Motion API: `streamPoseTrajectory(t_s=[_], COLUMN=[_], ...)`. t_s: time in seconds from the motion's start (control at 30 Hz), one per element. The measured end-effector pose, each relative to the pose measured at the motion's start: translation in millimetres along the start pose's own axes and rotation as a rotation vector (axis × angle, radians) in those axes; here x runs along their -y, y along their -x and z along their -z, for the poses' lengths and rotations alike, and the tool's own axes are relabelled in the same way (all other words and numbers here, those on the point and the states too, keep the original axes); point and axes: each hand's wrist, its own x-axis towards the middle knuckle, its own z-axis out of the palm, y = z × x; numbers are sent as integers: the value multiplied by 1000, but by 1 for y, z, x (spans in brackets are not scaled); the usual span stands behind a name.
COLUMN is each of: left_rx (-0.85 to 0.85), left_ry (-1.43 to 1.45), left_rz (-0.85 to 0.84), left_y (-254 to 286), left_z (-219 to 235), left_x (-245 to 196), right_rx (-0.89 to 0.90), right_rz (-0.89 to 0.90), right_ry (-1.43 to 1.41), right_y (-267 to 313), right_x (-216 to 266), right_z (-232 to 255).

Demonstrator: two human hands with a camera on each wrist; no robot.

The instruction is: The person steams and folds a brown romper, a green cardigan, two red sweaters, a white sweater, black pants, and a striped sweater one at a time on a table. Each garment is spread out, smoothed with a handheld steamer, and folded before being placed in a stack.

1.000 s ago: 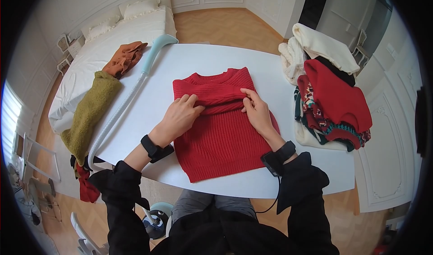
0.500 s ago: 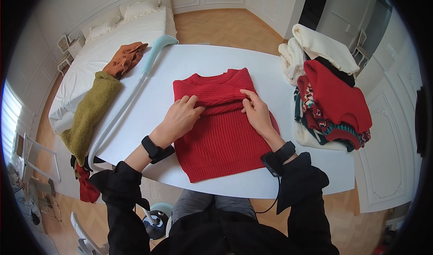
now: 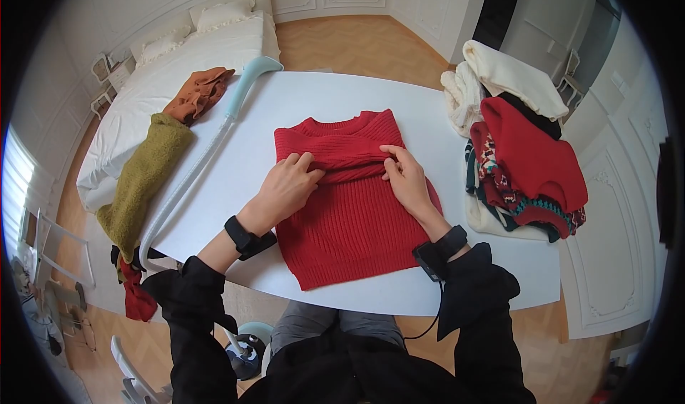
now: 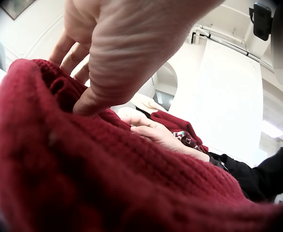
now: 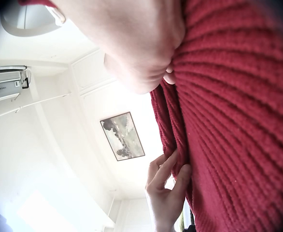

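A red ribbed sweater lies on the white table in front of me, its neckline pointing away and a bunched fold running across its chest. My left hand pinches the left part of that fold. At the fold's right end, my right hand grips the knit between thumb and fingers, index finger laid along the top. From the left wrist, the left thumb presses the near side of the knit, with the other fingers over the far side. The right fingertips are mostly hidden in the right wrist view.
Folded sweaters form a pile on the table's right side. Along the left lie a pale blue steamer handle with its hose, an olive garment and a rust-coloured garment. A bed stands beyond the table.
Both hands keep the same hold on the fold, and the sweater stays where it was. Only a very slight shift of the whole head view shows.
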Motion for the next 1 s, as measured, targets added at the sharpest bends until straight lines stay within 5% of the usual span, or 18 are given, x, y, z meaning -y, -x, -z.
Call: streamPoseTrajectory(t_s=[1.0], left_rx=[-14], left_ry=[-2], left_rz=[13], left_y=[-1], left_z=[-1], left_x=[0], right_rx=[-12], right_rz=[31], right_ry=[1], right_y=[-1], right_x=[-4], right_z=[-2])
